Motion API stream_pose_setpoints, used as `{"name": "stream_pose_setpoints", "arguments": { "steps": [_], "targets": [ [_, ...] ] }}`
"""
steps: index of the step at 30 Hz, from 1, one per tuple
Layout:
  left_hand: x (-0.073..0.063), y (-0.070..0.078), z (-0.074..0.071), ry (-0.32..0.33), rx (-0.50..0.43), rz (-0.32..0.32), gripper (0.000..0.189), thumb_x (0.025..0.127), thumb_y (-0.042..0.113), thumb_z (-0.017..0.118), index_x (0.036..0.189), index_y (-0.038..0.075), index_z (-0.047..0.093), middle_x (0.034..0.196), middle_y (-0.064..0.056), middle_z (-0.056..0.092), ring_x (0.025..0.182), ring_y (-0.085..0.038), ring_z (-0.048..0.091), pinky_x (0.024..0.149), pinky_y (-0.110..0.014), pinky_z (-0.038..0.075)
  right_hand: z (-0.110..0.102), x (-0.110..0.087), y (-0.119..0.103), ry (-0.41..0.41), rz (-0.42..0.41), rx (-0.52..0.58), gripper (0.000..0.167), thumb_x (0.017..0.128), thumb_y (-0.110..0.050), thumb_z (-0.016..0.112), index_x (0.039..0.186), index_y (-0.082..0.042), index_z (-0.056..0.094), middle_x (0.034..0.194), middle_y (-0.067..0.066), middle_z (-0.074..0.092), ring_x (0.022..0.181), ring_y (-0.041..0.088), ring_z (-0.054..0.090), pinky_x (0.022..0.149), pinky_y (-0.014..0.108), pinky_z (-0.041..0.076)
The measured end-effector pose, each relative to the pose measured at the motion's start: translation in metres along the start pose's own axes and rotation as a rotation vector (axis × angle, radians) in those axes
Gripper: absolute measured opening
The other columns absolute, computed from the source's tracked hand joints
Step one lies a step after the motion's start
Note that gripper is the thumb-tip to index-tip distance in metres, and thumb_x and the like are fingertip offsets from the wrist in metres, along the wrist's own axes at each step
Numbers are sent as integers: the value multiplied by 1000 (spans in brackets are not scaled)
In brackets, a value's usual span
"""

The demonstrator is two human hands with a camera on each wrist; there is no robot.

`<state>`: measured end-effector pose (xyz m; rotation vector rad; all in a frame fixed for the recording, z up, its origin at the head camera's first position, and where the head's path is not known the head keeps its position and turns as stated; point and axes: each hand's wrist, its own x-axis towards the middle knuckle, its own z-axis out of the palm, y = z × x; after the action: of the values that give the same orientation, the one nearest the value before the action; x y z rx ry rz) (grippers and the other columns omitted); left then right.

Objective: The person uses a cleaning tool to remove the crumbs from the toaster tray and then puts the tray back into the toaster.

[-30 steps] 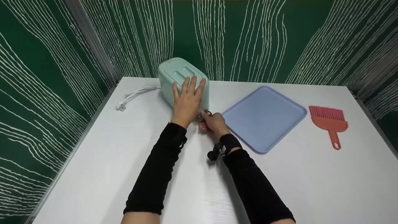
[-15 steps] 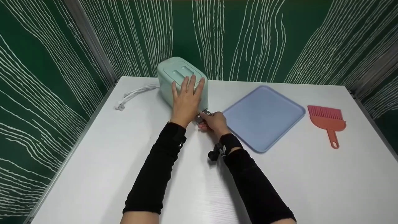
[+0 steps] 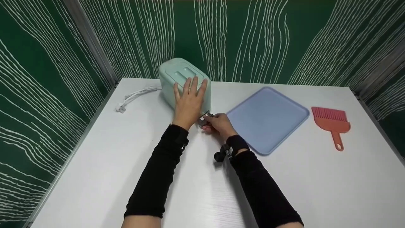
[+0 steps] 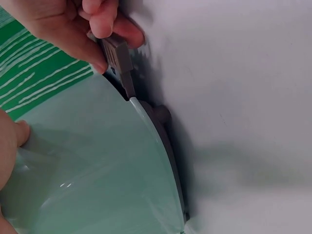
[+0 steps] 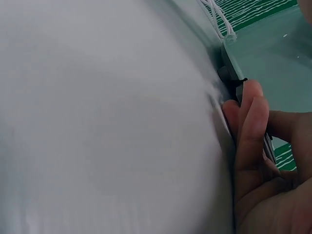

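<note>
A mint-green toaster (image 3: 168,87) with a lid over its top stands on the white table. My left hand (image 3: 189,106) rests on its near upper side, fingers spread and straight. Down at the toaster's bottom corner, my right hand (image 3: 223,125) pinches the grey handle end of a crumb tray (image 4: 117,53) between thumb and fingers. In the left wrist view the tray's thin dark part meets the toaster's dark base, and the remainder is hidden. Seen from the right wrist, curled fingers (image 5: 253,122) cover most of the tray.
A blue-purple square tray (image 3: 269,120) lies right of the toaster, close to my right hand. Further right is a red-orange brush (image 3: 335,125). A white power cord (image 3: 136,95) with its plug lies left of the toaster. Green walls with white lines border the table.
My right wrist has shifted slightly right, and a little more of the crumb tray shows at its fingers. My left hand stays on the toaster. The whole view has drifted slightly.
</note>
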<state>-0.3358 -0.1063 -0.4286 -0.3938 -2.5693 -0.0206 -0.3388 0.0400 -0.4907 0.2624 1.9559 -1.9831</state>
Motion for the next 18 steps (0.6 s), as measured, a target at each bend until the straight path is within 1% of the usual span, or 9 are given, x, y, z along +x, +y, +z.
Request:
{"name": "stream_pose_setpoints", "arguments": {
  "steps": [4, 8, 14, 18],
  "targets": [
    [2, 3, 0, -4, 5, 15, 65, 109, 22, 60, 169, 22, 33, 173, -15, 37, 161, -36, 35, 128, -72, 23, -5, 0, -2, -11, 31, 27, 19, 106, -15, 68, 102, 4, 69, 62, 2, 72, 49, 6, 66, 52, 18, 54],
    [3, 3, 0, -10, 8, 18, 65, 109, 17, 58, 170, 22, 33, 173, -15, 37, 162, -36, 34, 128, -72, 22, -7, 0, -2, -15, 37, 36, 19, 105, -14, 68, 99, 3, 71, 61, 1, 70, 48, 5, 62, 51, 17, 52],
    [0, 0, 0, 10, 31, 9, 63, 111, 21, 58, 169, 23, 34, 173, -14, 38, 161, -35, 35, 128, -72, 25, -5, -1, -2, -34, 48, 20, 19, 105, -17, 66, 102, 1, 72, 63, -1, 69, 49, 4, 61, 51, 17, 51],
    [-1, -1, 1, 14, 26, 9, 62, 111, 22, 57, 169, 22, 34, 173, -14, 38, 161, -35, 34, 128, -72, 25, -4, -2, -2, -41, 36, -4, 26, 107, -25, 66, 101, 0, 71, 60, -2, 66, 47, 4, 59, 50, 17, 50]
  ]
}}
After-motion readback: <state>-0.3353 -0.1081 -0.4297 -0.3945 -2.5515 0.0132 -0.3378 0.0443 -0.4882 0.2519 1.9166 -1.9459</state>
